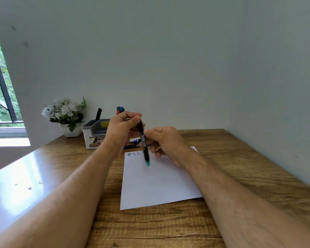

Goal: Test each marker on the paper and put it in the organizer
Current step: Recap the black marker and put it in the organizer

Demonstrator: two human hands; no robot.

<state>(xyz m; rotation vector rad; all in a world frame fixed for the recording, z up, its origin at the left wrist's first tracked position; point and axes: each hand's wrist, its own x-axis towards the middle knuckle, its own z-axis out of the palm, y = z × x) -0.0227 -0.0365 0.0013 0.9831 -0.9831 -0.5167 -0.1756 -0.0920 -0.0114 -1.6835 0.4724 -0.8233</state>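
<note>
A black marker with a teal end (pixel 145 148) is held above the white paper (pixel 157 183), tilted with the teal end down. My left hand (pixel 123 126) pinches its upper end, perhaps the cap. My right hand (pixel 166 142) grips the barrel in the middle. The paper's top left carries small green, blue and red scribbles (pixel 133 154). The grey-and-white organizer (pixel 95 133) stands behind my left hand, with a black marker (pixel 98 114) and several coloured markers (pixel 120 110) upright in it. Two loose markers (pixel 135 143) lie on the table between organizer and paper, partly hidden by my hands.
A white pot of white flowers (pixel 66 115) stands left of the organizer against the wall. The wooden table (pixel 240 167) ends at walls behind and on the right. A window (pixel 0 97) is at the far left, throwing glare on the table's left part.
</note>
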